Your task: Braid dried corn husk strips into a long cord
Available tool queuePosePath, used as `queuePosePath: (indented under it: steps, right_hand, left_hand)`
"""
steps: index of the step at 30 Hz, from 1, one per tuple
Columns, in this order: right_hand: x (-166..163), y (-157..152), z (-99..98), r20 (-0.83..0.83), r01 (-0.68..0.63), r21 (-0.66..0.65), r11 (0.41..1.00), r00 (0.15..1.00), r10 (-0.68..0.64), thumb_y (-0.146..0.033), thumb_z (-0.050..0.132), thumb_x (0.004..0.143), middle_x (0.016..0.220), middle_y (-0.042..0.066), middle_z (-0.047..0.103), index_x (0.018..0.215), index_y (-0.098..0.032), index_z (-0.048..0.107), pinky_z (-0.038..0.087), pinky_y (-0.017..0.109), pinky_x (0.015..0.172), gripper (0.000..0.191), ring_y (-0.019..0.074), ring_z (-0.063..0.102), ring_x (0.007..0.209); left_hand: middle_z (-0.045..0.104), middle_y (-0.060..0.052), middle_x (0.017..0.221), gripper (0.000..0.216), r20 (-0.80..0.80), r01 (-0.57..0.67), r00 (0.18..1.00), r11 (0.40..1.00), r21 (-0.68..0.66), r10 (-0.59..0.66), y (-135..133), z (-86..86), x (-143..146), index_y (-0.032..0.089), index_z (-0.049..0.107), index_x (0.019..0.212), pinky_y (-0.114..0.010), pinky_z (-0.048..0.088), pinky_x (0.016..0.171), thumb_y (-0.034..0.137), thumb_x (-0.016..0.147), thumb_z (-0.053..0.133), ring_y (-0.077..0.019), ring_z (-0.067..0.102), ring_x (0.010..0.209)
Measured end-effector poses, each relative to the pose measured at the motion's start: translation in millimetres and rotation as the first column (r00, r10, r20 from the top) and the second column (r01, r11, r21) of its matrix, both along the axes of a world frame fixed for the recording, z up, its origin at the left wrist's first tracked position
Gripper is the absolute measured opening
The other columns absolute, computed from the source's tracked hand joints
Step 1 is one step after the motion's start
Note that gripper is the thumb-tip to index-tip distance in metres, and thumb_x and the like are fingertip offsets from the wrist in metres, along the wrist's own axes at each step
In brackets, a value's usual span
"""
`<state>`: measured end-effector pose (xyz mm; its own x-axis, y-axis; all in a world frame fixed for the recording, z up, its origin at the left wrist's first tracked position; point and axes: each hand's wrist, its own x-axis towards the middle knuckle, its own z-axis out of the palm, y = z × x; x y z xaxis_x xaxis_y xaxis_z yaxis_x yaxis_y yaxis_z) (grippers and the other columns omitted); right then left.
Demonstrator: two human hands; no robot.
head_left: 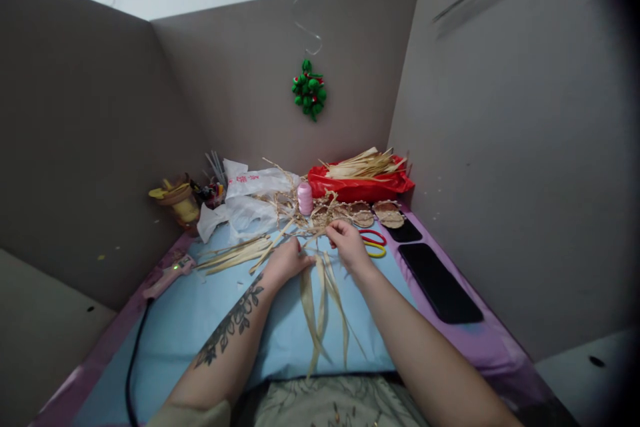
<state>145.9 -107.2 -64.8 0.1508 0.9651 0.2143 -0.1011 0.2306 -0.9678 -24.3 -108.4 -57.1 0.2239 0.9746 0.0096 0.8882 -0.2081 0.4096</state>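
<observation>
Over the pale blue cloth, my left hand (287, 263) is closed in a pinch on pale dried husk strips (309, 300). Several of their long ends hang toward me. My right hand (347, 245), a little farther right, pinches a husk strip that stretches between both hands. Its fingertips partly hide the strip. Just right of that hand lie scissors with a red and a yellow handle loop (376, 251); their blades are hidden. A loose bundle of husk strips (235, 255) lies left of my left hand. Behind the hands are braided husk cords and a pink thread spool (305, 199).
A red bag (360, 185) filled with dried husks stands at the back right. Two dark phones lie on the right, the nearer phone (440, 282) larger. On the left are a corded pink tool (170, 277), white plastic bags (250, 210) and a yellow pot (183, 205). Grey partitions surround the table.
</observation>
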Motion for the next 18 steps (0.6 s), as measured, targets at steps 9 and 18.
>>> queuePosePath:
  steps: [9, 18]
  right_hand:
    - [-1.8, -0.6, 2.8, -0.114, -0.031, -0.039, 0.999, 0.993, 0.027, -0.029, 0.058, 0.066, 0.048, -0.007, 0.043, 0.06, -0.018, 0.049, 0.027, 0.021, 0.044, 0.015, 0.0076, 0.037, 0.044]
    - [-3.3, -1.9, 6.8, -0.144, -0.039, -0.049, 0.998, 0.989, 0.031, -0.03, 0.06, 0.063, 0.047, -0.006, 0.043, 0.058, -0.018, 0.049, 0.028, 0.021, 0.043, 0.017, 0.0074, 0.036, 0.044]
  left_hand:
    - [0.065, -0.008, 0.08, 0.029, -0.017, -0.023, 1.0, 0.999, -0.047, 0.022, 8.0, 0.0, -10.6, 0.018, 0.053, 0.089, -0.026, 0.035, 0.057, 0.035, 0.067, 0.063, -0.0212, 0.06, 0.072]
    - [0.063, -0.005, 0.074, 0.025, 0.089, -0.046, 0.995, 0.996, -0.079, 0.053, 6.4, 6.5, -12.6, 0.017, 0.054, 0.088, -0.025, 0.035, 0.058, 0.025, 0.066, 0.063, -0.0178, 0.058, 0.069]
